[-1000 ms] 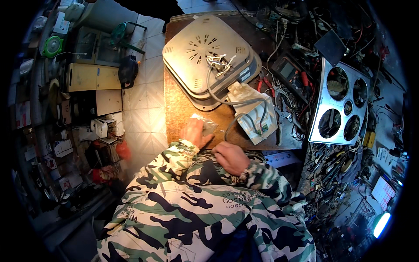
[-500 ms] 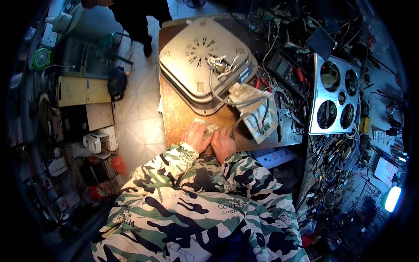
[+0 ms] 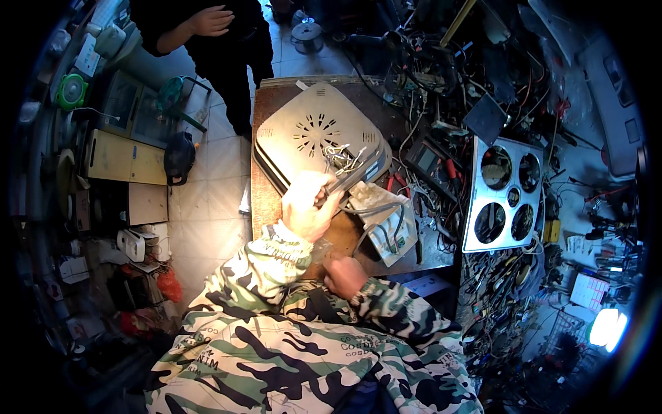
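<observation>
Head view: beige appliance (image 3: 310,123) lies vented face up on wooden table (image 3: 343,237), towards left and far edges. Roughly square, no clear long axis; corners point at far and near edges, near one behind left hand (image 3: 308,207). Left fingers bent there; cannot tell whether clamped on anything. Right hand (image 3: 347,276) curled by table's near edge, any grip hidden. Hands apart. Gray cable (image 3: 372,210) crosses white casing (image 3: 389,243). Step seems to be handling at appliance's near corner; next move probably calls for minding cable.
</observation>
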